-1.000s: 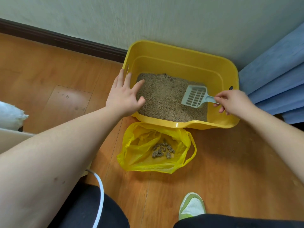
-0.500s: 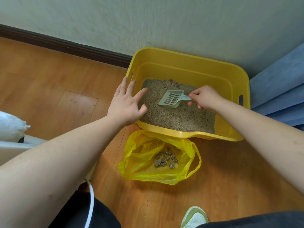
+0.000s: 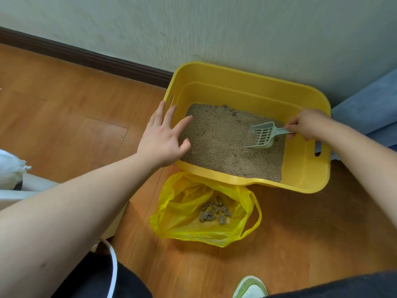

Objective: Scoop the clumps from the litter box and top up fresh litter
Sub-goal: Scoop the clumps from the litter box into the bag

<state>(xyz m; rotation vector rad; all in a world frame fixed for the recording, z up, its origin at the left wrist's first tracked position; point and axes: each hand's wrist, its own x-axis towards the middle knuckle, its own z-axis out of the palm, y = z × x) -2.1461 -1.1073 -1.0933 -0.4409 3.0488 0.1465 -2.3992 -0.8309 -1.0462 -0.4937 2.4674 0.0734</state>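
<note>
A yellow litter box [image 3: 247, 82] stands on the wooden floor against the wall, with tan litter [image 3: 217, 138] spread over its bottom. My right hand [image 3: 307, 123] grips the handle of a pale grey slotted scoop [image 3: 261, 135], whose front edge touches the litter at the box's right side. My left hand [image 3: 162, 136] rests with spread fingers on the box's left rim, fingertips over the litter. In front of the box lies an open yellow plastic bag [image 3: 187, 214] holding several grey clumps [image 3: 214, 212].
A dark skirting board [image 3: 86, 57] runs along the wall. Blue fabric [image 3: 369, 106] hangs at the right of the box. A white sack [image 3: 10, 171] lies at the left edge. My shoe [image 3: 250, 287] and a white cable [image 3: 112, 274] are near the bottom.
My right hand has drawn the scoop from the middle of the litter back to the box's right side and lowered its edge onto the litter. My left hand stays on the rim.
</note>
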